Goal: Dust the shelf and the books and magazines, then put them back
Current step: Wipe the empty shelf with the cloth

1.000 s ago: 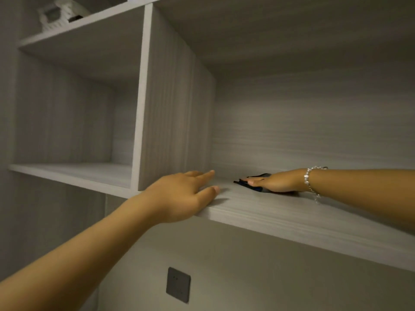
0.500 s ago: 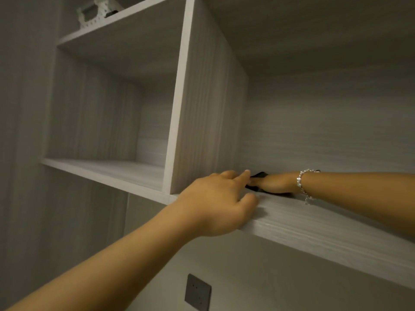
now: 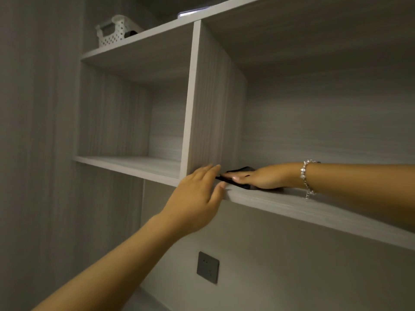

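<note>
A pale grey wooden shelf [image 3: 314, 209] runs across the wall, with a vertical divider [image 3: 202, 108] splitting it into two compartments. My right hand [image 3: 258, 178] lies flat on the shelf board just right of the divider and presses a dark cloth [image 3: 241, 169] onto it with straight fingers. My left hand [image 3: 197, 196] rests on the shelf's front edge at the foot of the divider, fingers stretched over the top and thumb along the edge. No books or magazines are in view.
A white perforated basket [image 3: 114, 30] stands on the top board at the left. A dark wall socket [image 3: 207, 267] sits below the shelf. The left compartment [image 3: 134, 164] holds nothing. A wall panel closes the far left.
My right hand has slid the cloth leftwards along the board toward the divider. My left hand stays on the front edge. The view has shifted, showing more of the left compartment and the basket.
</note>
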